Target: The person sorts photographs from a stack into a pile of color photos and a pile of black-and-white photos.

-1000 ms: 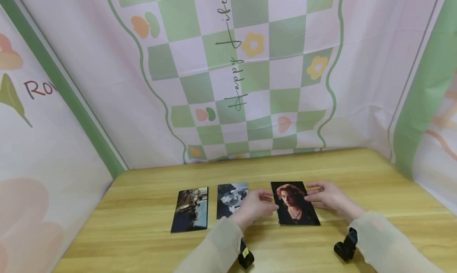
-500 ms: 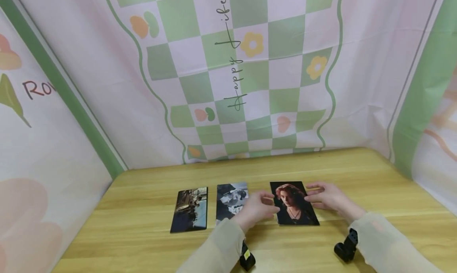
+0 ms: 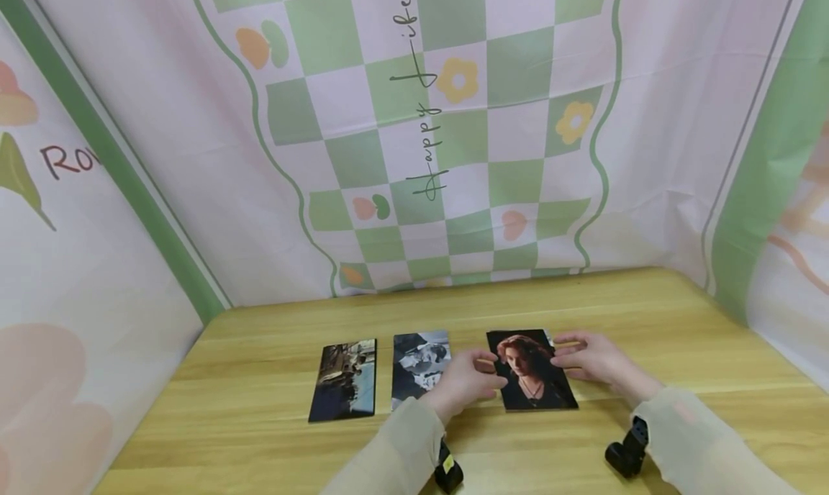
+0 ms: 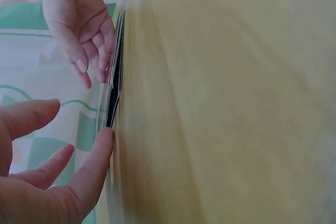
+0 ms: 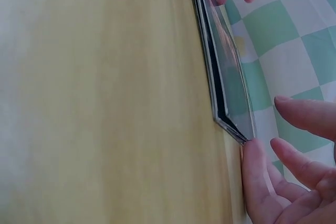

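Head view: portrait photo stack point(image 3: 531, 371) lies flat on the worktop point(image 3: 648, 315) between both hands. Left hand point(image 3: 463, 381) touches its left edge, right hand point(image 3: 592, 357) its right edge; fingers are extended, pressing the edges, not curled round. Wrist views confirm fingertips point(image 4: 102, 145) against the stack's sides. Two further photos, one point(image 3: 419, 368) just beside the left hand, another point(image 3: 345, 378) beyond it.
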Demonstrator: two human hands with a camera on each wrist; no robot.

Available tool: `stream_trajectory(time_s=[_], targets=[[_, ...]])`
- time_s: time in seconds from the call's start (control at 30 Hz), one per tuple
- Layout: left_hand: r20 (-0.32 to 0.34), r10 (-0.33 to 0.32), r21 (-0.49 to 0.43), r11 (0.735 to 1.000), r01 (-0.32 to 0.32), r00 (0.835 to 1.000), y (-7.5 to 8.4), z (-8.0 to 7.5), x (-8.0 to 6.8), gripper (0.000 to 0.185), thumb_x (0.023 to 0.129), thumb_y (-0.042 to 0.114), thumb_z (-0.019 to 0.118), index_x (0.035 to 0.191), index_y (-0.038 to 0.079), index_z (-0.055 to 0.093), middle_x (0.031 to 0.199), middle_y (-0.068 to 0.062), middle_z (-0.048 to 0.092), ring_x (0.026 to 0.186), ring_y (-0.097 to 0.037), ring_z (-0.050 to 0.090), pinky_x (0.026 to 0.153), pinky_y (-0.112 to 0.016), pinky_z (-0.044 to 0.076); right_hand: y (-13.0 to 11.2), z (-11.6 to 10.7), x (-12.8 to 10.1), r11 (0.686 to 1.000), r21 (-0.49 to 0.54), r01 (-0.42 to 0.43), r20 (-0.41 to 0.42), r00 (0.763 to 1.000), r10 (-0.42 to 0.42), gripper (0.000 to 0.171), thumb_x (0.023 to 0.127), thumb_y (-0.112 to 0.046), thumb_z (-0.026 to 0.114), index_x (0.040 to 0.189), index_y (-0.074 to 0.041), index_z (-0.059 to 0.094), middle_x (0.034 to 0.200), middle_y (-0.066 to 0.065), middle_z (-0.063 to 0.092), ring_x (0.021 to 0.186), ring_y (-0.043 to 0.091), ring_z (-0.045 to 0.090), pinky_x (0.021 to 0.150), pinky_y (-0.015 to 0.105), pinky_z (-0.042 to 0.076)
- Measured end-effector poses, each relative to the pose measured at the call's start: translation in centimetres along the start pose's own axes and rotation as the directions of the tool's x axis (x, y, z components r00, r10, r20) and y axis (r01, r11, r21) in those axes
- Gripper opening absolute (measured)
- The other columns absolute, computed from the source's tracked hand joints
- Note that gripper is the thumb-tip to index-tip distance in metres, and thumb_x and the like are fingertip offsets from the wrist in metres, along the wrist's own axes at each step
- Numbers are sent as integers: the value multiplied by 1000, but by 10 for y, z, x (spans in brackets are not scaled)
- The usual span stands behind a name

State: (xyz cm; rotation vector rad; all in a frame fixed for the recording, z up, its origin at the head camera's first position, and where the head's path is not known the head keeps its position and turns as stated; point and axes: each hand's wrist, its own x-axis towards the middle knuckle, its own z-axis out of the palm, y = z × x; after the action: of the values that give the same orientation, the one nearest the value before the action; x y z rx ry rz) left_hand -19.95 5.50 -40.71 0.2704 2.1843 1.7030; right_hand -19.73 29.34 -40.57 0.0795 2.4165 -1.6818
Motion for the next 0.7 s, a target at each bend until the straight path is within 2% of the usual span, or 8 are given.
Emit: stream_trajectory(time_s=[0.23, 0.47, 0.6, 0.7], targets=[[-40, 19, -43, 999, -21, 999, -2, 3, 1, 36, 79, -4, 70, 113, -2, 60, 102, -12, 61, 82, -18, 64, 71, -29, 59, 0, 0, 0, 999, 39, 7, 8, 1000, -8, 59, 89, -2, 61, 133, 21, 30, 120, 37, 51, 86, 7, 62, 74, 24, 57], [-62, 105, -36, 994, -108, 993, -4, 2, 1, 34, 75, -10, 67, 108, -7, 61, 96, -10, 61, 85, -13, 61, 73, -26, 58, 0, 3, -1, 997, 78, 8, 3, 1000, -9, 62, 88, -2, 63, 135, 19, 29, 117, 30, 54, 83, 5, 61, 72, 23, 57], [-61, 98, -54, 993, -101, 993, -3, 2, 0, 33, 76, -10, 66, 108, -7, 62, 96, -10, 62, 84, -13, 62, 71, -27, 58, 1, 4, -1, 998, 68, 13, -11, 1000, -12, 62, 86, -2, 65, 135, 17, 32, 113, 24, 56, 81, 6, 61, 71, 26, 57], [-63, 84, -52, 995, -88, 994, -2, 2, 1, 32, 77, -8, 67, 109, -6, 63, 97, -9, 62, 84, -13, 62, 71, -28, 59, 0, 4, -2, 999, 44, 15, -13, 1000, -15, 61, 86, -4, 66, 135, 15, 35, 118, 29, 52, 84, 9, 62, 73, 30, 58]])
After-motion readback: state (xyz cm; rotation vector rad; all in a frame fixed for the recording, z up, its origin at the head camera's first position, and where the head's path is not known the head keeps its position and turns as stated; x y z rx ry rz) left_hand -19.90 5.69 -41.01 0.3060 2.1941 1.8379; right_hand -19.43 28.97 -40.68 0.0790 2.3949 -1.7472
